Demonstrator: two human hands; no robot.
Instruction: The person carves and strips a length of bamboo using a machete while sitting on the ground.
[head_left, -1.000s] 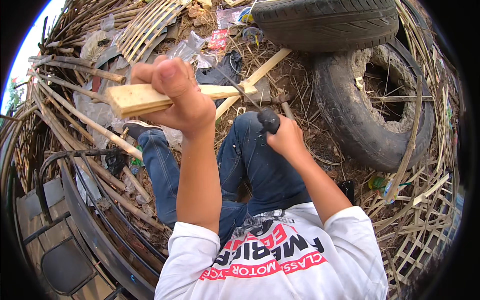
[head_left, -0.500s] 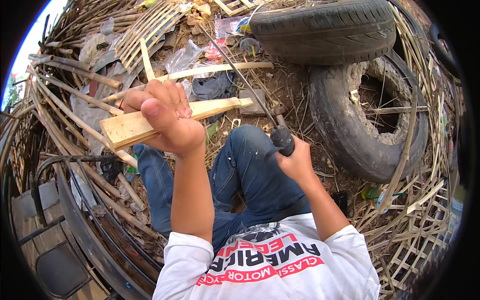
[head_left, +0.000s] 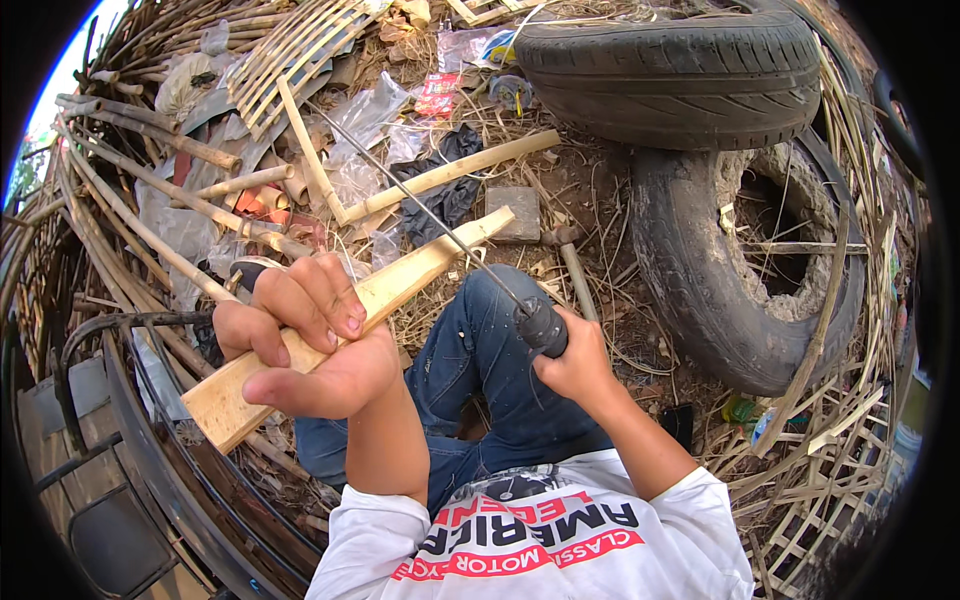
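Observation:
My left hand [head_left: 310,345] is closed around a split bamboo piece [head_left: 405,285], pale and flat-sided, tilted with its narrow end up and away. In my right hand [head_left: 578,365] is a long-bladed knife [head_left: 541,328], gripped by its black wrapped handle. Its thin blade, seen nearly edge-on, points to the far left and crosses the bamboo piece near the narrow end. Whether blade and bamboo touch, I cannot tell. Both hands are above my bent legs in blue jeans [head_left: 480,345].
Beyond my knee are a grey block [head_left: 514,214] and a hammer [head_left: 579,285]. Two tyres [head_left: 690,270] are at the right, one propped on the other. Bamboo poles [head_left: 165,195], a slatted bamboo panel [head_left: 290,65] and plastic scraps lie at the left. Woven lattice [head_left: 820,500] is at the near right.
The bamboo piece has tilted, its wide end coming lower and nearer. The knife's blade has swung left across it, and my right hand has moved slightly left and nearer.

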